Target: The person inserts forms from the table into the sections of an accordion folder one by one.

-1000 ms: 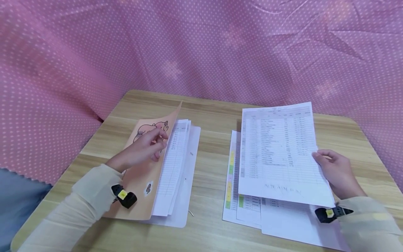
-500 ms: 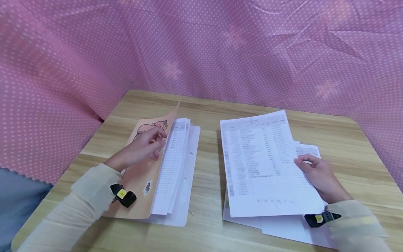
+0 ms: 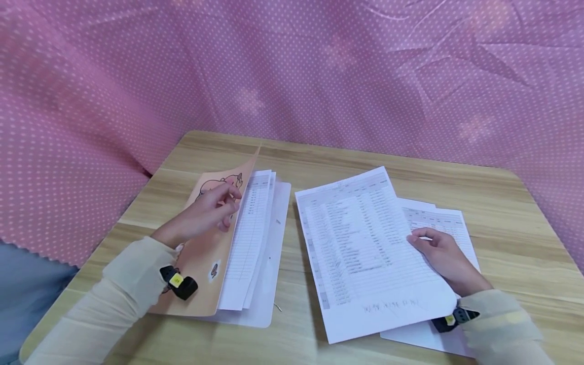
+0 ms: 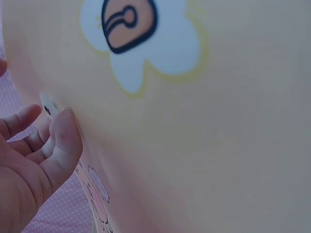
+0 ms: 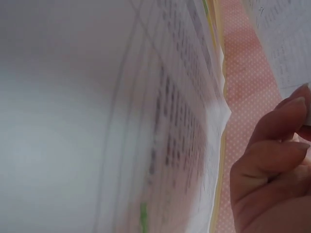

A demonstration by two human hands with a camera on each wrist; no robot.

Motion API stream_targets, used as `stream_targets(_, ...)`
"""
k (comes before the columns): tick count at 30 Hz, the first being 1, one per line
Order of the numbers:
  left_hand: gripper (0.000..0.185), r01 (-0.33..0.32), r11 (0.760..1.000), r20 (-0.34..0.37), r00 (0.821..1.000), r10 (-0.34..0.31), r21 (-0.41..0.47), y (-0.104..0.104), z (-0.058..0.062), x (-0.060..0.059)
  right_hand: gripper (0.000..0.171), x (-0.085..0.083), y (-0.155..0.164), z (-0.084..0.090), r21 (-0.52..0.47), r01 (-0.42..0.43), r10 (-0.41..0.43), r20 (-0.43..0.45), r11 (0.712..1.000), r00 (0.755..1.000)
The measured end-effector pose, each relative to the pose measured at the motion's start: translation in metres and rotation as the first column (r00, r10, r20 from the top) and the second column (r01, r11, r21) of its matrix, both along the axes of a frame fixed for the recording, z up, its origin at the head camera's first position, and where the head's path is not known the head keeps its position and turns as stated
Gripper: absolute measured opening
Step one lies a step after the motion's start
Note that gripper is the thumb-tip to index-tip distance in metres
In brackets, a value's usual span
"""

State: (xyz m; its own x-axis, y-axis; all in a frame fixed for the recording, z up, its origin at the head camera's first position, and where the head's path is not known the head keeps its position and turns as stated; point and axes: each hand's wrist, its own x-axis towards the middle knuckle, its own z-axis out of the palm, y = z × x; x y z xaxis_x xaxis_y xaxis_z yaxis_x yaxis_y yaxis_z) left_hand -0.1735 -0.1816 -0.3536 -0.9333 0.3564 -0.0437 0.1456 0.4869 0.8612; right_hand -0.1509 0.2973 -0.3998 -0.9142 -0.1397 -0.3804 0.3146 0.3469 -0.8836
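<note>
over the last second our right hand (image 3: 444, 261) has carried the white printed sheet with the table of rows (image 3: 365, 253) from the 3 o'clock side of the light wooden desk (image 3: 319, 167) toward the centre; it now lies slanted, off the stack of white and colour-marked papers (image 3: 438, 223) it covered a moment ago, and that stack shows again at 3 o'clock. our right fingers (image 3: 422, 238) are pinching the sheet's right edge, thumb on top. our left hand (image 3: 207, 215) has not moved: its fingers rest curled on the raised peach cartoon-printed folder cover (image 3: 205, 258) at 9 o'clock, propping it open over the white sheets inside (image 3: 251, 238). we judge the sheet is on its way across to the open folder, not yet there.
</note>
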Motion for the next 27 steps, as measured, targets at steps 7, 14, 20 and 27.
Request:
stream_targets(7,0.029,-0.007,1.000,0.004,1.000,0.007,0.008,0.000,-0.001,0.000,0.046,0.000,-0.011,-0.003,-0.021,-0.041,0.041,0.023,0.999,0.999)
stream_targets(14,0.028,-0.009,1.000,0.003,1.000,0.009,0.011,-0.001,-0.002,0.000,0.043,-0.003,-0.024,-0.005,-0.048,-0.054,0.055,0.028,0.997,0.998)
stream_targets(20,0.027,-0.008,1.000,0.005,1.000,0.008,0.012,-0.001,-0.001,0.000,0.039,-0.008,-0.035,-0.007,-0.068,-0.066,0.069,0.036,0.995,0.997)
stream_targets(27,0.027,-0.011,1.000,0.007,1.000,0.011,0.006,-0.002,-0.001,0.000,0.038,-0.012,-0.045,-0.009,-0.070,-0.072,0.075,0.041,0.995,0.996)
